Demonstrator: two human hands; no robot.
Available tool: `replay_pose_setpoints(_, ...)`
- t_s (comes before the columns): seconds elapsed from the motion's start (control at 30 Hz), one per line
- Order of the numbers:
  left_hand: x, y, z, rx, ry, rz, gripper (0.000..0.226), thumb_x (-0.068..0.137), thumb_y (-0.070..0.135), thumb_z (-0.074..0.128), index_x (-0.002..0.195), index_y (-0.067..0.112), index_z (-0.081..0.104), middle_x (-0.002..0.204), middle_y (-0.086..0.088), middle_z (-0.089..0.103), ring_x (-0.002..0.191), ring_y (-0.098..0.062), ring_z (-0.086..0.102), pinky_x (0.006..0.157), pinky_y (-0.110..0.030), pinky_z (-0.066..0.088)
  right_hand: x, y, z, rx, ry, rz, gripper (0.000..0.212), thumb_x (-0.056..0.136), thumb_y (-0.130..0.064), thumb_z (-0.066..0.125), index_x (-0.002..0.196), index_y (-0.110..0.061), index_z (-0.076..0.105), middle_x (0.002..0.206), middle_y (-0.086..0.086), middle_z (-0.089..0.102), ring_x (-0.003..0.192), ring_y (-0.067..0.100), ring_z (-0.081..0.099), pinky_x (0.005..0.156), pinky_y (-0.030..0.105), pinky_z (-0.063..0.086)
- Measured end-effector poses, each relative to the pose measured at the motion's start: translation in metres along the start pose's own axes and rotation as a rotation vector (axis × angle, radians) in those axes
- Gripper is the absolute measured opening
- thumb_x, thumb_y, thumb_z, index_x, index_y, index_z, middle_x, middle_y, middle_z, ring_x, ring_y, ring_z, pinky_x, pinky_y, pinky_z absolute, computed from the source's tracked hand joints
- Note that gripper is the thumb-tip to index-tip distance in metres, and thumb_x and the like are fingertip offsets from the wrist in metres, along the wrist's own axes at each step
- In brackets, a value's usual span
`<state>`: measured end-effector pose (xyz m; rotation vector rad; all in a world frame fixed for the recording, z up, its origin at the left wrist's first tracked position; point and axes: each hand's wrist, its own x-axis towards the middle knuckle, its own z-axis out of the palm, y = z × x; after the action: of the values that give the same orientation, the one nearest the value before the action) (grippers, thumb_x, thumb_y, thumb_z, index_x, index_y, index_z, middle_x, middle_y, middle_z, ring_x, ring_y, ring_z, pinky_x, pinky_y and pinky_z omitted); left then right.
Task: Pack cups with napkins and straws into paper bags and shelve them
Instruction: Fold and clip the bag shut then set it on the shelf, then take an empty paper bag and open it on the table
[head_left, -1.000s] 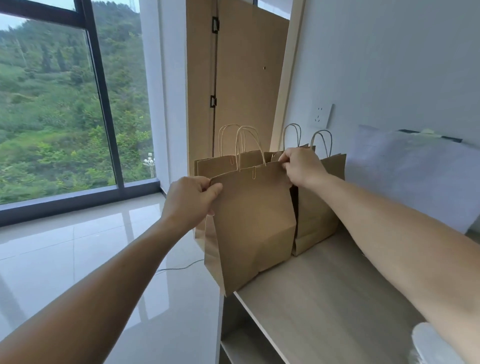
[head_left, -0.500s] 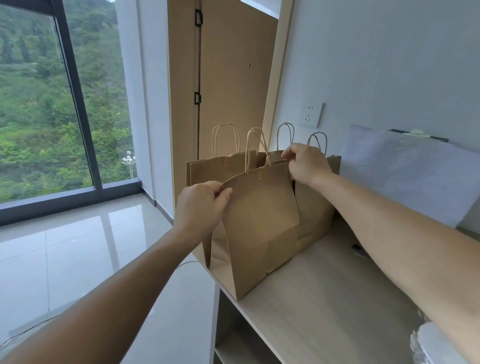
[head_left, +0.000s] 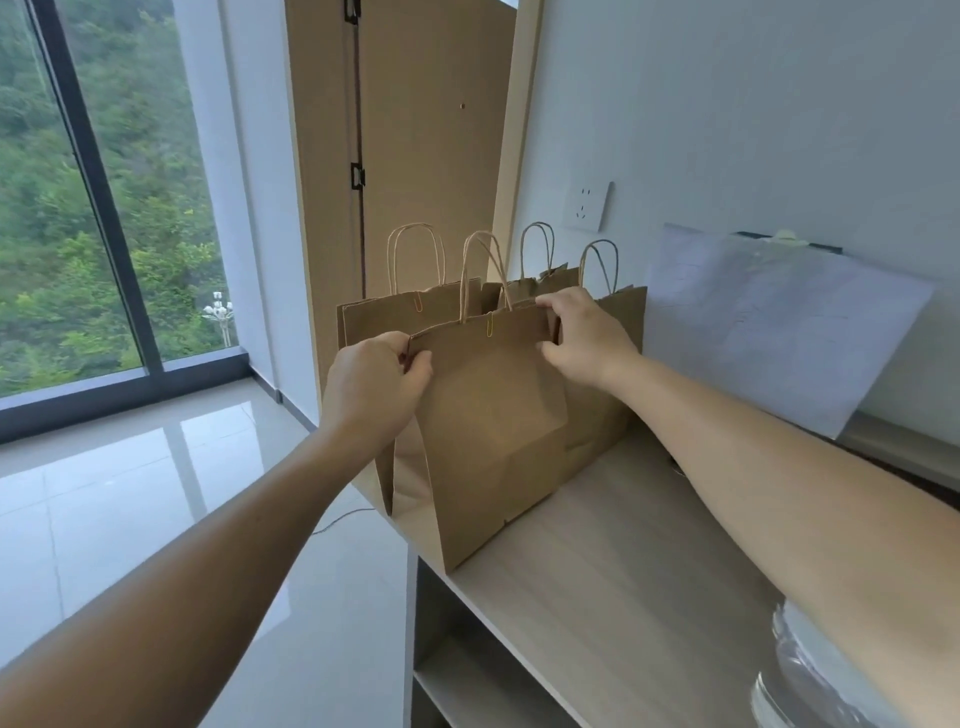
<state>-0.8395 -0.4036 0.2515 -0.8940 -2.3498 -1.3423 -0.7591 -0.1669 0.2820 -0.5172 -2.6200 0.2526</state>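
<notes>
Kraft paper bag at the left edge of the shelf looks light, crushable; left hand and right hand pinch its rim corners, likely the firmest hold

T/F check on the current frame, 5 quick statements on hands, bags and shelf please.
1. The left hand and the right hand each grip a top corner of the front bag. True.
2. The front bag lies flat on its side. False: it stands upright on the shelf top.
3. A paper clip sits on the front bag's top edge. True.
4. The front bag is the only bag there. False: other bags stand behind it.
5. A plug is in the wall socket. False: nothing is plugged in.
</notes>
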Motion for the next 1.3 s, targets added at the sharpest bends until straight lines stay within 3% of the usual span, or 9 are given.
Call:
replay_pose_setpoints(0.07,-0.001,0.006,-0.001,0.070,0.061,0.031,0.033,0.089,0.027,0.062,0.121,0.021,0.062,0.108,-0.002,0.064,0.091,-0.023,0.059,0.076,-0.034,0.044,-0.013,0.002,-0.007,-0.006,-0.013,0.005,0.061,0.091,-0.027,0.062,0.146,-0.020,0.039,0.150,-0.001,0.034,0.111,0.018,0.056,0.095,0.037,0.046)
replay_pose_setpoints(0.13,-0.003,0.012,0.000,0.198,0.153,0.100,0.056,0.086,0.028,0.064,0.138,0.026,0.045,0.125,-0.004,0.048,0.105,-0.025,0.051,0.085,-0.039,0.040,-0.031,0.007,-0.015,-0.015,-0.019,0.015,0.062,0.091,-0.031,0.062,0.147,-0.021,0.038,0.150,-0.003,0.032,0.097,0.014,0.056,0.093,0.036,0.047)
replay_pose_setpoints(0.23,-0.014,0.031,0.012,0.344,0.194,0.284,0.055,0.082,0.029,0.067,0.133,0.021,0.047,0.131,-0.007,0.041,0.120,-0.032,0.036,0.103,-0.046,0.030,-0.065,0.020,-0.032,-0.050,-0.054,0.053,0.061,0.091,-0.035,0.062,0.146,-0.021,0.039,0.151,-0.003,0.031,0.090,0.010,0.053,0.092,0.040,0.049)
replay_pose_setpoints(0.4,-0.050,0.086,0.054,0.404,-0.133,0.412,0.052,0.084,0.040,0.061,0.132,0.019,0.055,0.142,-0.004,0.043,0.136,-0.030,0.027,0.113,-0.046,0.020,-0.137,0.051,-0.082,-0.085,-0.061,0.183,0.052,0.093,-0.036,0.060,0.141,-0.019,0.046,0.145,-0.001,0.040,0.103,0.016,0.057,0.096,0.037,0.046)
replay_pose_setpoints(0.67,-0.148,0.239,0.107,0.302,-0.418,0.585,0.060,0.089,0.051,0.055,0.141,0.022,0.047,0.150,-0.005,0.039,0.140,-0.029,0.029,0.114,-0.045,0.025,-0.309,0.119,-0.191,-0.207,-0.001,0.458,0.051,0.091,-0.040,0.065,0.135,-0.018,0.054,0.138,0.006,0.048,0.119,0.024,0.053,0.099,0.034,0.042)
replay_pose_setpoints(0.9,-0.276,0.370,0.155,0.321,-0.641,0.817,0.061,0.088,0.052,0.054,0.139,0.019,0.048,0.144,-0.008,0.045,0.135,-0.031,0.035,0.109,-0.046,0.031,-0.506,0.175,-0.257,-0.222,0.053,0.730,0.049,0.091,-0.041,0.064,0.134,-0.019,0.055,0.140,0.007,0.046,0.127,0.025,0.049,0.102,0.035,0.040)
replay_pose_setpoints(1.3,-0.474,0.472,0.273,0.350,-1.026,1.063,0.069,0.090,0.053,0.053,0.148,0.021,0.037,0.150,-0.006,0.039,0.139,-0.029,0.032,0.112,-0.046,0.033,-0.715,0.260,-0.263,-0.110,0.093,1.101,0.047,0.095,-0.043,0.055,0.136,-0.020,0.053,0.143,0.001,0.044,0.125,0.021,0.049,0.103,0.039,0.043)
